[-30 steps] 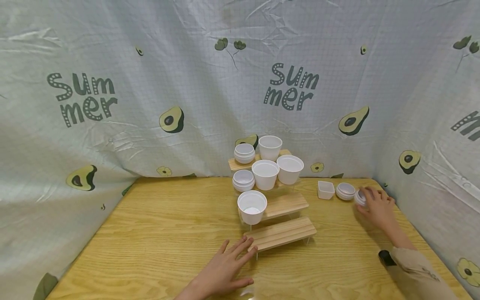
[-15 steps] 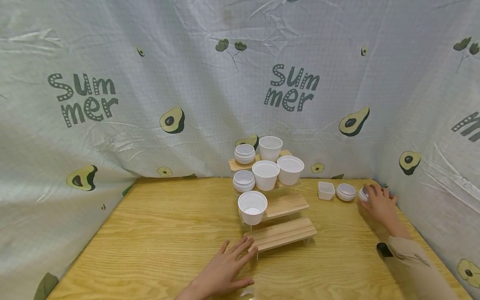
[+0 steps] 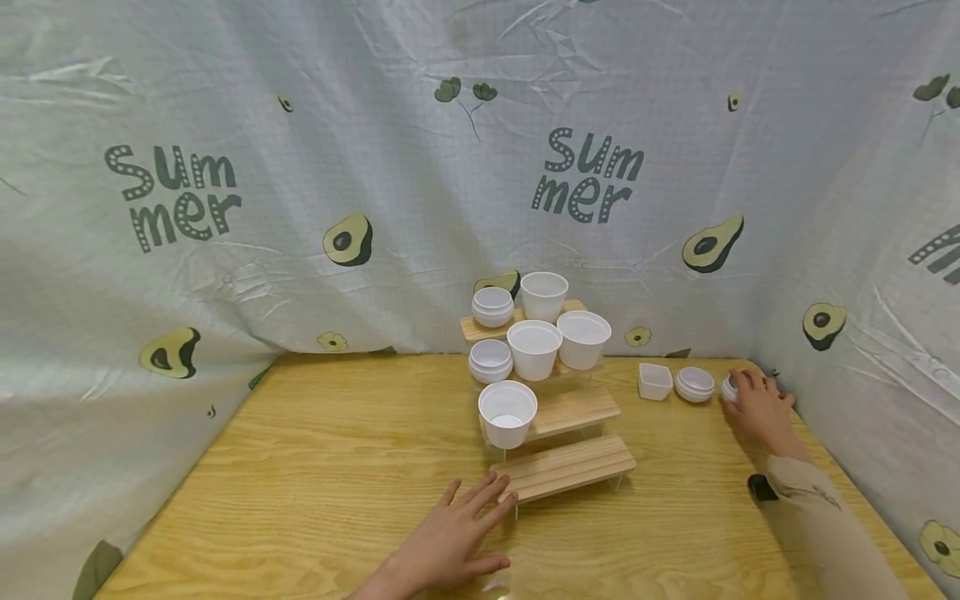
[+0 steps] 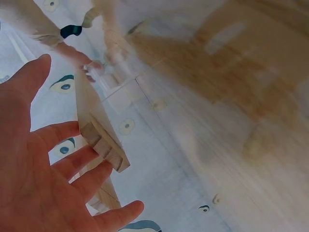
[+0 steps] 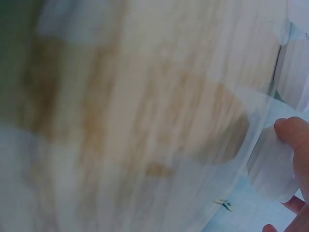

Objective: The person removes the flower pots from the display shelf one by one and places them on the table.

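At the table's far right, my right hand (image 3: 763, 410) grips a small round white pot (image 3: 729, 390), partly hidden behind the fingers. The right wrist view has the thumb against this pot's side (image 5: 271, 166), with fingertips at its other side. My left hand (image 3: 453, 532) lies with spread, nearly straight fingers at the left end of a stepped rack's lowest wooden step (image 3: 566, 468). In the left wrist view its fingertips touch the end of that step (image 4: 102, 147). Beside the gripped pot stand another round white pot (image 3: 694, 385) and a square white pot (image 3: 655, 382).
Higher steps of the rack bear several white pots, among them a wide one (image 3: 507, 415) at the left of the second step (image 3: 577, 412) and a tall one (image 3: 544, 295) on top. Behind the wooden table (image 3: 315, 467) hangs a printed cloth (image 3: 420, 167).
My right hand has shifted slightly right and back with the small pot, widening the gap to the neighbouring round pot. My left hand keeps its place at the lowest step.
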### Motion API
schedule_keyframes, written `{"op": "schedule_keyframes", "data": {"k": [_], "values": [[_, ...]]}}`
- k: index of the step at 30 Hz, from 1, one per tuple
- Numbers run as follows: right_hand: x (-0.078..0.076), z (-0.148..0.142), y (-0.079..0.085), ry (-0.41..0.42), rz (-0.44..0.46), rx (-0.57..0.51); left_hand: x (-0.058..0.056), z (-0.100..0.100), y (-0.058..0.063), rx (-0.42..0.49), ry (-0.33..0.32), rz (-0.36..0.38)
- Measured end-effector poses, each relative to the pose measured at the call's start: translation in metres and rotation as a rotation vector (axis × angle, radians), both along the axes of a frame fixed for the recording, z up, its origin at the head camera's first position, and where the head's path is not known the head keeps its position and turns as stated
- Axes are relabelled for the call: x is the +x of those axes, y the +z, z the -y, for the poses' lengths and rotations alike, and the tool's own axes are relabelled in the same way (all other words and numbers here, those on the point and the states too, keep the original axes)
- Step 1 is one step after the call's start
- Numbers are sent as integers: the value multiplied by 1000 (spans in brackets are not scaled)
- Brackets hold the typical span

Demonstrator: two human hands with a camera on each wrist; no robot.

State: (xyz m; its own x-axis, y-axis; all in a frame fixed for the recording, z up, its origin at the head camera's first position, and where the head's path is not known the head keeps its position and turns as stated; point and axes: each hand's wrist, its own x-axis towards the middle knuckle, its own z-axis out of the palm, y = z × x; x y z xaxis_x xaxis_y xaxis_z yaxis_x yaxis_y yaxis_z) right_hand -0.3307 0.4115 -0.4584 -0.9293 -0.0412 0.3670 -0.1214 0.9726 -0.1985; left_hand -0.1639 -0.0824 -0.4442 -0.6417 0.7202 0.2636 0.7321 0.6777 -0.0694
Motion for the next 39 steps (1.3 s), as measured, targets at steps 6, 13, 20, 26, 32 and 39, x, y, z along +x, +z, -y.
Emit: {"op": "schedule_keyframes", "data": {"k": [6, 13, 20, 26, 32, 39], "values": [[-3, -2, 1, -8, 48, -5, 1, -1, 3, -11, 9, 22], [-6, -3, -1, 3, 66, 2, 1, -1, 3, -14, 8, 25], [-11, -3, 0, 30, 61, 27, 1, 0, 4, -8, 1, 30], [-16, -4, 2, 34, 60, 52, 1, 0, 4, -6, 1, 24], [-16, -3, 5, 35, 110, 45, 2, -1, 5, -10, -1, 27], [-15, -4, 8, 42, 135, 56, 1, -1, 5, -26, 2, 18]]}}
